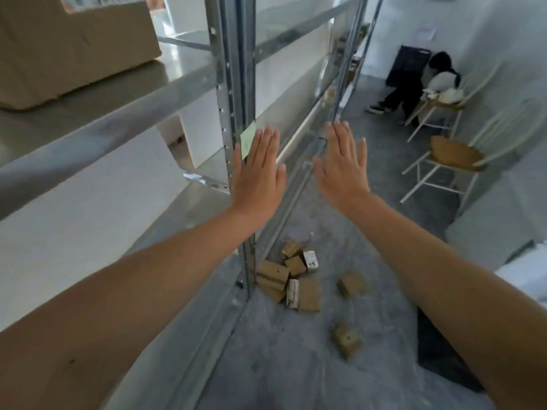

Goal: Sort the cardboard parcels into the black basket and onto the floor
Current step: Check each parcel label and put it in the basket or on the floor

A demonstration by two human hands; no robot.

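**Flat, unladen hands above a parcel-strewn floor**

A grey, dusty floor [296,365] is stretching away to the far white wall. A metal shelving rack [236,84] is standing along the left, carrying a large cardboard box [74,48] on its near shelf. A pale chair [453,155] is sitting far right. Small cardboard parcels [291,276] are lying heaped on the floor against the rack's post, with two more lying apart to the right. The left hand [257,176] and right hand [343,167] are hovering flat, fingers straight, gripping nothing.

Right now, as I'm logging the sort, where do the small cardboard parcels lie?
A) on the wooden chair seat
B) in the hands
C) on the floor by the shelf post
C: the small parcels lie scattered on the floor beside the shelf post.
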